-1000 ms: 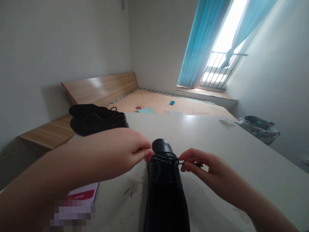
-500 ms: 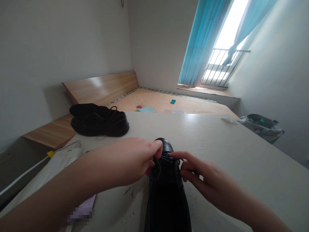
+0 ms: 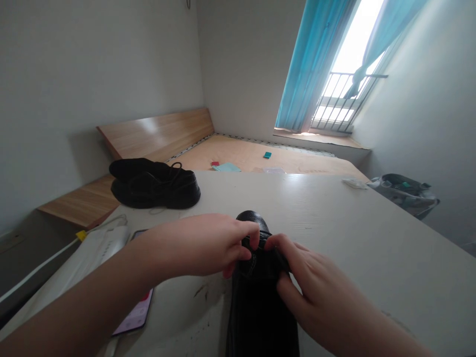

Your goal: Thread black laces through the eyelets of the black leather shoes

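Black leather lace-up shoe [image 3: 260, 307] sits toe-away on the smooth white table [image 3: 320, 208]. The right hand [image 3: 312, 287] pinches its side flap [image 3: 281, 260]; the left hand [image 3: 223, 245] curls at the thin black laces [image 3: 263, 237], whether pinching I cannot tell. Farther off stands another black lace-up shoe [image 3: 159, 191], then a light-brown wooden headboard [image 3: 159, 133].

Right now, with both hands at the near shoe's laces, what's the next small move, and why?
I'd probably ease the left hand and right hand slightly apart: they sit on either side of the laces on the near shoe and cover much of them, so how the laces run is hard to see.
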A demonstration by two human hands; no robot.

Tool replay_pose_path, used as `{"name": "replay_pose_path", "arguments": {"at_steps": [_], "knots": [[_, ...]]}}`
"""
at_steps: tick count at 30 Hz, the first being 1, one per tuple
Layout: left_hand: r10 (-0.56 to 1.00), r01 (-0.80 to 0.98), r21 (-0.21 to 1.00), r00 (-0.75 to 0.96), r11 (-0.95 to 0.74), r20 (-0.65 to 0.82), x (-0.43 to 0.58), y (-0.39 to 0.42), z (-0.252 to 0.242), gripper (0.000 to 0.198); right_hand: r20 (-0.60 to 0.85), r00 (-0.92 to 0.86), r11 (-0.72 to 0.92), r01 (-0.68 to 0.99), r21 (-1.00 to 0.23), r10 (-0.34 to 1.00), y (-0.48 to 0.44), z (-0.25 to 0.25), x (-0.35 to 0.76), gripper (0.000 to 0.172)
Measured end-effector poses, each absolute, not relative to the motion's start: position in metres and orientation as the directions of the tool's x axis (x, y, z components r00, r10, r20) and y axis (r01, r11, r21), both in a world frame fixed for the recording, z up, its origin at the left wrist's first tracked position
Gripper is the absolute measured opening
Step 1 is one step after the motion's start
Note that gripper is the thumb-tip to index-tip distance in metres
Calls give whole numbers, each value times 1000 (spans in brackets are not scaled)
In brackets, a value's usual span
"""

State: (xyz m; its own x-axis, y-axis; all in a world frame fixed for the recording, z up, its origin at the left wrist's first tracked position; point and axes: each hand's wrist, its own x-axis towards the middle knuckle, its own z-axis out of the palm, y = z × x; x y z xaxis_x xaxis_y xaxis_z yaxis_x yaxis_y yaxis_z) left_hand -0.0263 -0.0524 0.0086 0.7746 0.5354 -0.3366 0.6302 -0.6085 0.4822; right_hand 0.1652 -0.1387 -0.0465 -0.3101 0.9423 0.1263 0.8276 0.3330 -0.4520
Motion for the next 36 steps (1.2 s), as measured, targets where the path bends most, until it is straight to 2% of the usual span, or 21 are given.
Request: {"name": "replay_pose_path", "arguments": {"at_steps": [4,7,9,11,14,17,22,29,31,36], "knots": [[545,652,456,758,-605,-360,-27,-55,9,25,184,-280,332,853,-402,942,-139,-49,163,30],[583,664,436,746,-608,-322,-26,-59,7,41,252,-303,371,880,-297,919,-140,-51,162,29],[616,681,419,728,-600,-301,-25,-61,5,44,301,-321,393,892,-224,898,-140,-53,160,27],[638,698,389,712,-601,-292,-25,-63,5,36,331,-325,399,898,-186,886,-139,-55,159,24],[631,700,339,714,-629,-303,-29,-63,7,22,304,-319,386,901,-196,898,-137,-56,158,22],[612,703,300,710,-645,-349,-36,-62,12,26,282,-319,383,899,-212,905,-137,-55,159,21],[612,713,283,698,-641,-373,-40,-63,16,26,349,-275,369,899,-236,896,-139,-55,159,18],[628,719,272,692,-639,-356,-38,-63,11,21,433,-313,393,913,-108,846,-142,-57,155,16],[631,705,289,709,-647,-315,-38,-64,8,23,461,-311,429,886,-176,831,-143,-52,154,15],[669,711,310,701,-631,-247,-36,-74,5,24,482,-218,488,673,-556,849,-146,-32,156,12]]}}
